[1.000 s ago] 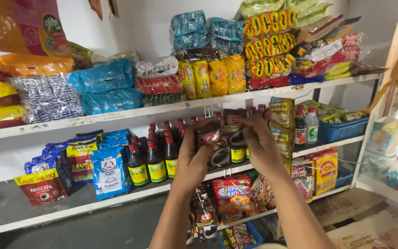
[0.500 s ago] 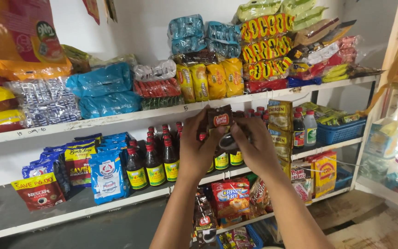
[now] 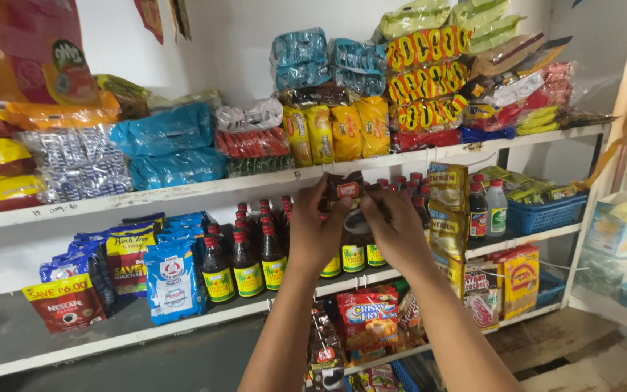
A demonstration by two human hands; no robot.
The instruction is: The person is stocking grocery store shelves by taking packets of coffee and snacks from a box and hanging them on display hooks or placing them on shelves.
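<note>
Holding a small dark brown sachet with a red-and-white label (image 3: 347,190) up at the white edge of the upper shelf (image 3: 183,190), the left hand (image 3: 317,231) and the right hand (image 3: 395,231) meet in front of the shop rack. Both sets of fingers pinch the sachet from either side, left fingers (image 3: 322,190) on its left edge, right fingers (image 3: 377,199) on its right and lower part; a further dark packet seems to hang below between the palms, but it is too hidden to tell.

By the look of it, the step in hand is hanging or fixing the sachet at the shelf edge. The next move would call for a steady pinch and fine alignment with whatever clip or hook sits there, which does not show.

Just behind the fingers stand dark glass sauce bottles with red caps and green-yellow labels (image 3: 247,263). Above the fingers lie yellow pillow packs (image 3: 332,132), and up to the right a stack of red wrappers with yellow rings (image 3: 429,80). Right of the fingers hangs a gold sachet strip (image 3: 448,190), and beyond it sits a blue plastic basket (image 3: 546,214). Left of the fingers lean blue-and-white pouches (image 3: 173,279) and a red flat pouch (image 3: 67,305); higher up are blue plastic bundles (image 3: 168,149). Below the fingers sits a red box with a yellow picture (image 3: 368,319).
</note>
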